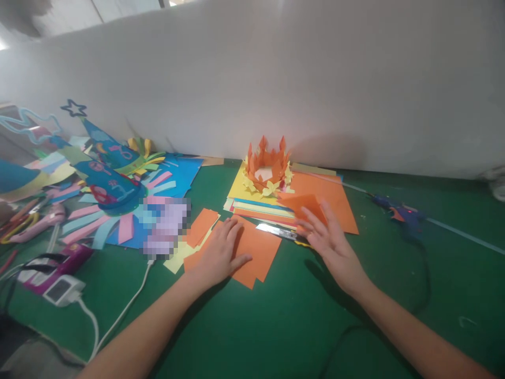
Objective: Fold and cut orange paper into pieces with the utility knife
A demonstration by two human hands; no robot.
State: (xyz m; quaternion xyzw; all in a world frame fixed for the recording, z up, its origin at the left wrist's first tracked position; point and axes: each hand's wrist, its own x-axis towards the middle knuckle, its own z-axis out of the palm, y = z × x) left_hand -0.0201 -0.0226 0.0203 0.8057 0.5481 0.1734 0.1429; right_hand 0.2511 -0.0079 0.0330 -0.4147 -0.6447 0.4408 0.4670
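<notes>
My left hand (222, 246) lies with its fingers stretched out on an orange paper sheet (258, 250) on the table. Beside its fingertips are smaller orange paper strips (200, 227) and pale yellow paper (177, 256). My right hand (333, 245) is raised above the table, with a darker orange paper piece (302, 204) at its fingers; the piece appears held between them, slightly blurred. Just left of that hand a utility knife (276, 231) lies against a stack of coloured paper (260, 208). On the stack stands an orange and yellow paper crown (268, 167).
A blue glue gun (402, 211) with a trailing cord lies at the right. Blue paper party hats (106, 181), a blurred-out phone (168, 226) on a white cable, and a magenta power strip (59, 266) crowd the left. A pale wall (315, 79) rises behind the green table (256, 337).
</notes>
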